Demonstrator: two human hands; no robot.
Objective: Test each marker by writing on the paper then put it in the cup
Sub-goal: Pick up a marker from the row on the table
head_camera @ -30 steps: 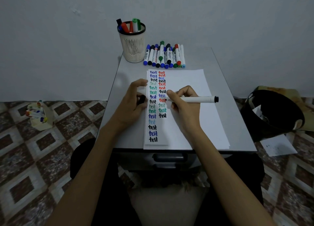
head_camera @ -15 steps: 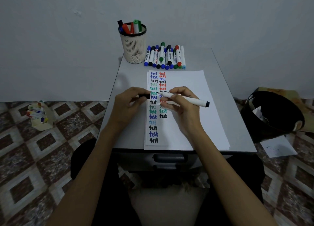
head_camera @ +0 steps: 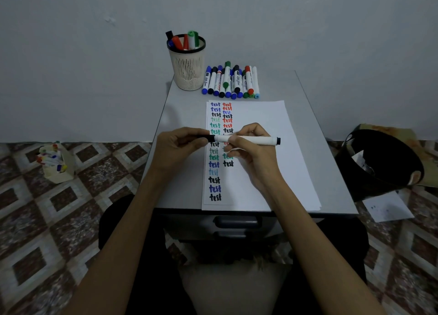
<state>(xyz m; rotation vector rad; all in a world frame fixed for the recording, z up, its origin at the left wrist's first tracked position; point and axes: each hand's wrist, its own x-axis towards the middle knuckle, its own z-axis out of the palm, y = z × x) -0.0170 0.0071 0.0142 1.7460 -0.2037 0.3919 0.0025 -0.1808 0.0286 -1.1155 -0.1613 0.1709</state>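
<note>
Your right hand [head_camera: 251, 157] had its fingers wrapped round the white marker [head_camera: 251, 139], held level just above the paper [head_camera: 272, 148]. Your left hand [head_camera: 180, 146] pinched the black cap [head_camera: 208, 138] at its tip end. The paper on the desk [head_camera: 315, 148] read "test" in two columns of blue, black, green and red ink. Labels on the marker row [head_camera: 231, 82] beside the cup [head_camera: 188, 70] were illegible.
</note>
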